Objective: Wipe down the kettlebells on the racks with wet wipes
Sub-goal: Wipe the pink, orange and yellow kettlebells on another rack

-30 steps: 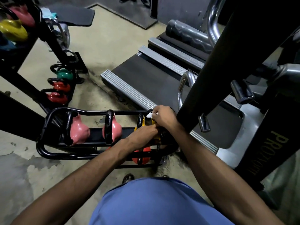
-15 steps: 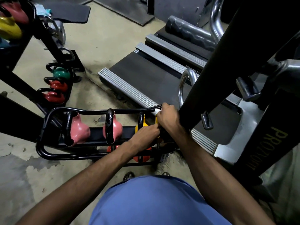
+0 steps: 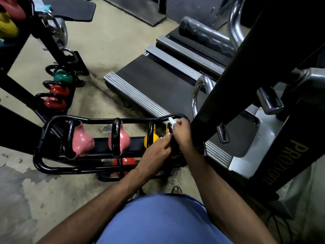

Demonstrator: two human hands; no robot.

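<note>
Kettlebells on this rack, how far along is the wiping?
Done: nothing shows which are clean. In hand: the right hand presses a wet wipe on the handle of the end yellow kettlebell; the left hand touches it. Possibly left: the pink kettlebells, the red kettlebell below and the far rack.

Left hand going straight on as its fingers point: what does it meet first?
The left hand would probably meet the rightmost yellow kettlebell, beside the right hand holding the wipe; depth unclear.
</note>
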